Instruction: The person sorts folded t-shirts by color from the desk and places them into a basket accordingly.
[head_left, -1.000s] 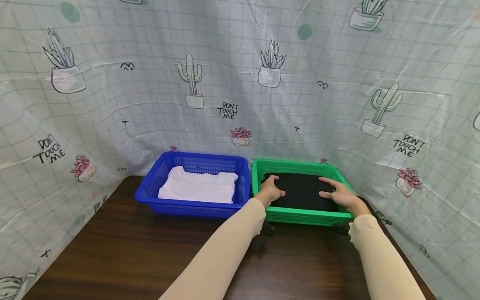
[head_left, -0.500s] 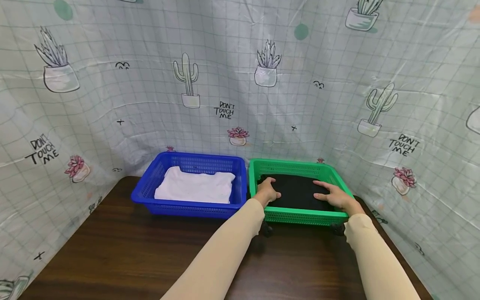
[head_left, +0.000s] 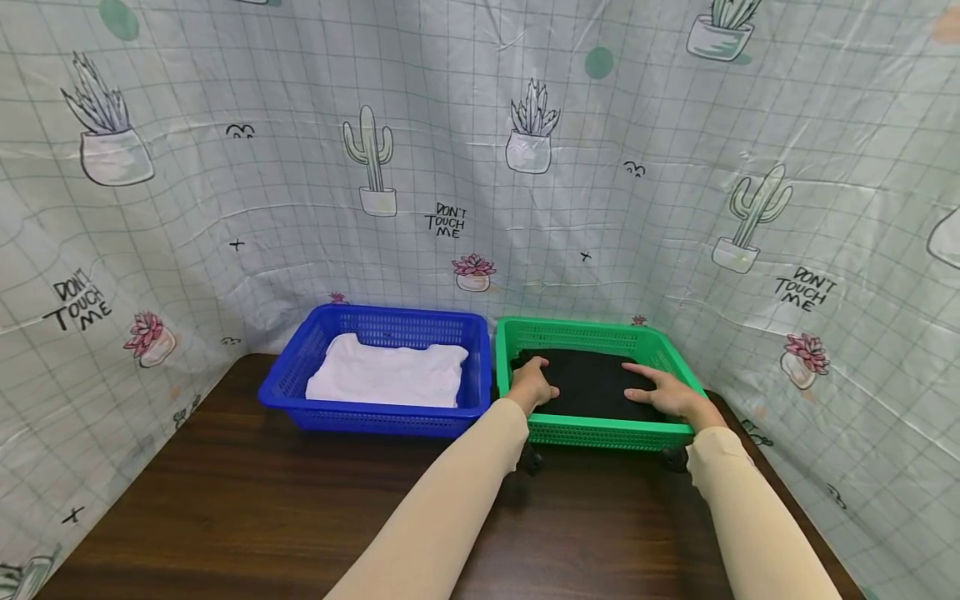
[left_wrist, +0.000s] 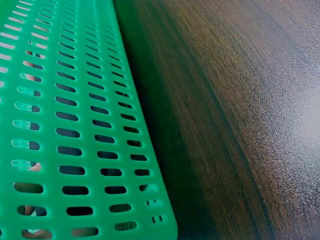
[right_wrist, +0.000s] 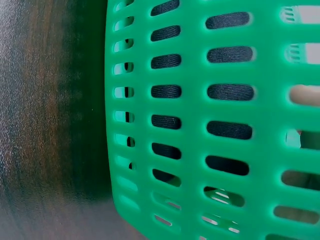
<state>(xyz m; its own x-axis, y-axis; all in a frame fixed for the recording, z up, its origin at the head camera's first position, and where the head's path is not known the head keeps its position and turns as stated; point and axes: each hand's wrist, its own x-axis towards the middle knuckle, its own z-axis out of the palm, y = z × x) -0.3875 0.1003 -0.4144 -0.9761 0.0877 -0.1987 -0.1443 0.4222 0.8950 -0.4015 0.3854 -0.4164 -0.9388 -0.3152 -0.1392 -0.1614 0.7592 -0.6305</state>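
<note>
In the head view, a folded black cloth lies inside a green plastic basket. My left hand rests at the cloth's left side, its thumb and forefinger spread apart on it. On the right part of the cloth, my right hand touches with outstretched fingers. Its other fingers are hidden from view. Both wrist views look at the basket's slotted outer wall, and dark ribbed fabric shows through the slots in the right wrist view.
Left of the green basket stands a blue plastic basket with a folded white cloth in it. Both baskets stand on a dark wooden table. A cactus-print curtain hangs right behind them and along both sides.
The head view has turned slightly right, so everything sits a little further left. Both hands stay on the black cloth, with hardly any movement against the basket.
</note>
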